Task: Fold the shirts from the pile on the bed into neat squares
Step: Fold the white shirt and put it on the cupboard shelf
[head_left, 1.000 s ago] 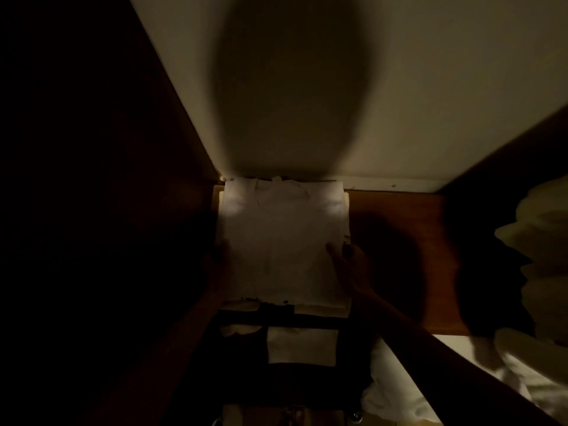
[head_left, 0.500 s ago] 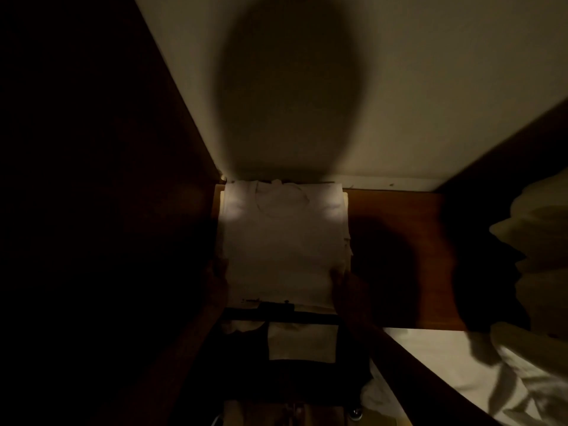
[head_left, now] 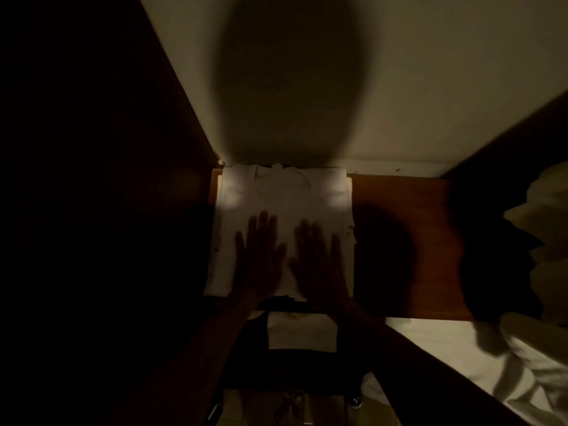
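The folded white shirt [head_left: 285, 210] lies on the wooden desk [head_left: 399, 241] against the wall. The left hand [head_left: 261, 256] and right hand [head_left: 319, 262] rest flat on it, fingers spread.

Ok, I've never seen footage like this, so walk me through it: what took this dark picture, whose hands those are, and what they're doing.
There is no machine here. A person wears a camera on the head, and it looks forward and down, so you see that person's own two arms reaching in from the bottom. The left hand and the right hand lie flat, fingers straight and spread, on a folded white shirt. Nothing is gripped; they seem to be pressing or smoothing it. The shirt sits on a brown wooden shelf against a pale wall. At the right edge lies more pale cloth, too dim to identify. The big dark oval on the wall is probably the person's own shadow.
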The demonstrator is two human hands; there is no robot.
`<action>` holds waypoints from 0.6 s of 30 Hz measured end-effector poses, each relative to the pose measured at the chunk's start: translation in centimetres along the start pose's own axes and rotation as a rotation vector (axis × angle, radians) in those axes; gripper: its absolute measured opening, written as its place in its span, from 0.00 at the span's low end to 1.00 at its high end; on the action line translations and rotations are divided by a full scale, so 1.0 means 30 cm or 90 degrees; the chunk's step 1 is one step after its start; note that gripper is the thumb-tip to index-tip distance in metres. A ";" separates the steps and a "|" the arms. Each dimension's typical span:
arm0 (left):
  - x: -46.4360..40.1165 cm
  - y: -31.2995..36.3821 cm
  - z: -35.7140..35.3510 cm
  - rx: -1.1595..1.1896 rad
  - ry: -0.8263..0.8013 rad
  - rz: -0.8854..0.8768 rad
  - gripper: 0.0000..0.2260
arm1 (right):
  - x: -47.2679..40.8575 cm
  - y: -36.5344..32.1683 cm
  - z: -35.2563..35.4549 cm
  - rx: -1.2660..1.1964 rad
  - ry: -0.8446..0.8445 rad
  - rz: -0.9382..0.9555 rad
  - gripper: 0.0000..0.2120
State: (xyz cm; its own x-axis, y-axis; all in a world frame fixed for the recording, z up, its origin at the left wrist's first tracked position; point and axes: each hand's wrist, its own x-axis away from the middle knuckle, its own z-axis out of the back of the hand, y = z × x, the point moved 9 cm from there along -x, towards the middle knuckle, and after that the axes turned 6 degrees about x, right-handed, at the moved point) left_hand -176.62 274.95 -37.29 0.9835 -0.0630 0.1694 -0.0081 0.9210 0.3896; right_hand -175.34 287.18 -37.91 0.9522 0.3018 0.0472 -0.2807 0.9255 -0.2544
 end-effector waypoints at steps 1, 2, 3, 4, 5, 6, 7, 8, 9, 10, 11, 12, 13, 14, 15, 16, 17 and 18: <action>0.001 -0.024 -0.034 -0.020 -0.012 -0.012 0.28 | 0.006 0.026 -0.023 0.004 -0.002 0.009 0.31; 0.011 -0.054 -0.029 -0.051 0.001 -0.015 0.28 | 0.015 0.059 -0.028 0.011 -0.023 -0.011 0.32; 0.017 -0.101 -0.031 -0.066 0.010 -0.002 0.27 | 0.020 0.098 -0.023 0.015 -0.009 -0.050 0.32; 0.021 -0.132 -0.017 -0.080 0.034 0.009 0.27 | 0.026 0.124 -0.015 0.019 -0.010 -0.088 0.33; 0.026 -0.176 -0.001 -0.073 0.036 0.051 0.27 | 0.036 0.157 -0.018 0.030 -0.017 -0.139 0.33; 0.029 -0.197 0.021 -0.050 0.022 0.086 0.26 | 0.039 0.173 -0.010 0.033 -0.033 -0.171 0.33; 0.040 -0.214 0.044 -0.023 0.025 0.125 0.26 | 0.050 0.189 -0.007 0.044 -0.053 -0.191 0.33; 0.043 -0.237 0.058 0.011 0.018 0.164 0.26 | 0.064 0.203 0.000 0.051 -0.071 -0.204 0.33; 0.050 -0.256 0.078 0.052 0.018 0.202 0.26 | 0.070 0.207 0.028 0.052 -0.075 -0.206 0.34; 0.054 -0.272 0.073 0.092 -0.017 0.228 0.26 | 0.075 0.205 0.059 0.055 -0.081 -0.203 0.36; 0.058 -0.267 0.088 0.087 -0.040 0.225 0.27 | 0.077 0.203 0.091 0.061 -0.085 -0.202 0.37; 0.049 -0.242 0.113 0.054 -0.062 0.191 0.28 | 0.072 0.199 0.126 0.064 -0.101 -0.206 0.39; 0.043 -0.194 0.175 0.037 -0.036 0.164 0.28 | 0.060 0.191 0.162 0.081 -0.112 -0.207 0.38; 0.036 -0.132 0.255 0.044 0.001 0.137 0.28 | 0.047 0.176 0.209 0.098 -0.126 -0.209 0.36; 0.037 -0.069 0.322 0.044 0.014 0.113 0.27 | 0.032 0.158 0.263 0.101 -0.132 -0.216 0.32; 0.043 -0.013 0.375 0.054 0.018 0.092 0.25 | 0.018 0.137 0.336 0.098 -0.138 -0.221 0.28; 0.048 0.030 0.431 0.047 0.022 0.084 0.21 | 0.006 0.110 0.418 0.105 -0.136 -0.211 0.24; 0.046 0.068 0.484 0.033 0.019 0.079 0.18 | -0.003 0.078 0.511 0.110 -0.116 -0.189 0.20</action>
State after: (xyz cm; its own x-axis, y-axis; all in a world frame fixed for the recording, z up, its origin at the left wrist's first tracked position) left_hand -177.90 271.15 -23.11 0.9791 0.0624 0.1933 -0.1390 0.9000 0.4132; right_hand -177.92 292.82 -23.70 0.9625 0.0368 0.2689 -0.0273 0.9989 -0.0388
